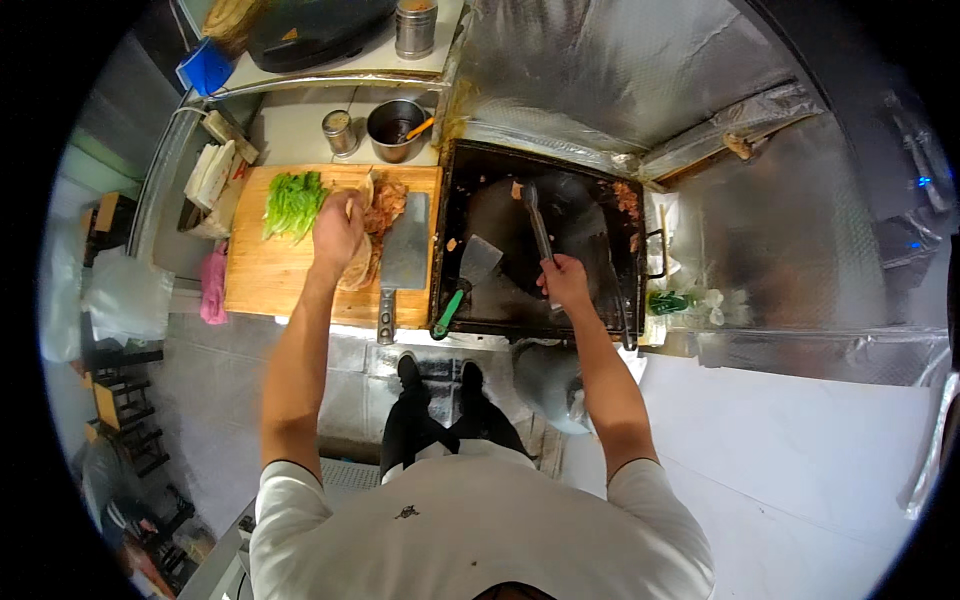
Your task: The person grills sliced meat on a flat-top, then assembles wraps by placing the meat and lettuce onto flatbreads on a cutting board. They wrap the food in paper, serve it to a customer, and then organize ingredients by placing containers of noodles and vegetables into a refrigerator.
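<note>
Left hand (pixel 336 228) presses down on flatbread (pixel 357 262) with chopped meat (pixel 385 205) on wooden cutting board (pixel 270 270), lettuce (pixel 293 204) just beside it, cleaver (pixel 404 258) at the board's right edge. Right hand (pixel 565 281) is clamped on metal tongs (pixel 538 222) over black griddle (pixel 480 305), tips near a meat scrap. Green-handled scraper (pixel 466 281) lies on griddle.

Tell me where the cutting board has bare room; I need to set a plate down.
Bare wood on the cutting board: the near left part, below the lettuce. The right side is crowded by the flatbread, the left hand and the cleaver.
</note>
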The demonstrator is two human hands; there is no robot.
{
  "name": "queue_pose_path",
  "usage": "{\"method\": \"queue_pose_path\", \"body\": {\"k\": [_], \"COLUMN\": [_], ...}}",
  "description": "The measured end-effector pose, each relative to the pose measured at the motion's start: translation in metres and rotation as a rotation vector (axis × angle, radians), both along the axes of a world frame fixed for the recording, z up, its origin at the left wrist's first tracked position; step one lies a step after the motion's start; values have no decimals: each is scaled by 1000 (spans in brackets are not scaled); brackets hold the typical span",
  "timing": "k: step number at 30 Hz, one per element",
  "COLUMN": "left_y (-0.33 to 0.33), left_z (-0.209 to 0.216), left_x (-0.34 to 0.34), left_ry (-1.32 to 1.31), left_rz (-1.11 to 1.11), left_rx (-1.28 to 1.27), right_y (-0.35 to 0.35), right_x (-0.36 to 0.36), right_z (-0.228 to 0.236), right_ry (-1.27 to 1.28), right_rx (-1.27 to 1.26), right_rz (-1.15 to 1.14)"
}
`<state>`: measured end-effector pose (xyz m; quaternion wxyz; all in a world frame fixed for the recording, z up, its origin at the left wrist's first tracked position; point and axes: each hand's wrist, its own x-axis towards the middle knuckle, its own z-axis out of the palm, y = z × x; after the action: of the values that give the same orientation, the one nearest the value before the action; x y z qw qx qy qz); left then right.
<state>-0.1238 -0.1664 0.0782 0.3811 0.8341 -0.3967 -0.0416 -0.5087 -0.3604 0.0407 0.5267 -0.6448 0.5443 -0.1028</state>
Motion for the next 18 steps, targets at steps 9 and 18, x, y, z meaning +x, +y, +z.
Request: {"method": "queue_pose_path", "body": {"k": [9,18], "left_y": [53,62], "left_z": [-20,-12], "left_x": [-33,-27], "left_ry": [-168,-337], "left_rz": [-221,-149], "left_rx": [181,259], "right_y": [75,84], "right_x": [3,-8], "right_z": [30,65], "right_ry": [170,-34], "right_rx": [-36,130], "right_rz": [434,313]}}
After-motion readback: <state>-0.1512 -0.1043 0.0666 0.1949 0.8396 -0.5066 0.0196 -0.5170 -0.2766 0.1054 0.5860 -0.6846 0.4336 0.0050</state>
